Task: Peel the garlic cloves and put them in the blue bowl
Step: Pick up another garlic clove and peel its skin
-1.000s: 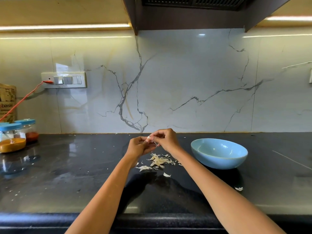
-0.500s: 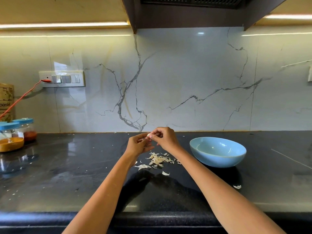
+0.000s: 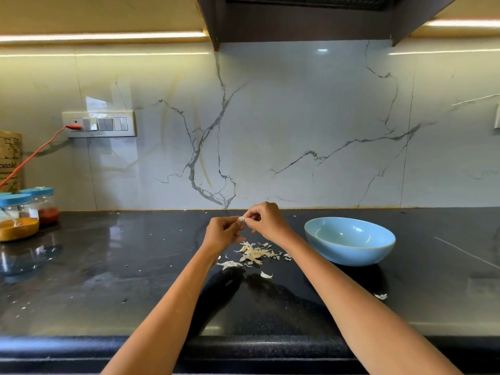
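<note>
Both hands meet above the dark counter, just in front of the marble backsplash. The left hand and the right hand each have their fingers curled in a pinching grip on one small garlic clove, which shows as a pale speck between the fingertips. The clove is held in the air, clear of the counter, and how much skin remains on it is too small to tell.

Directly below the hands lies a loose heap of garlic peels, with a few stray flakes scattered around it and one farther flake near the right forearm. The blue bowl stands upright on the counter to the right of the hands, near but apart from them; its visible inside shows no cloves.

At the far left stand spice jars with blue lids, one holding yellow powder and one red. A switch panel sits on the wall, with an orange cable plugged into it.
</note>
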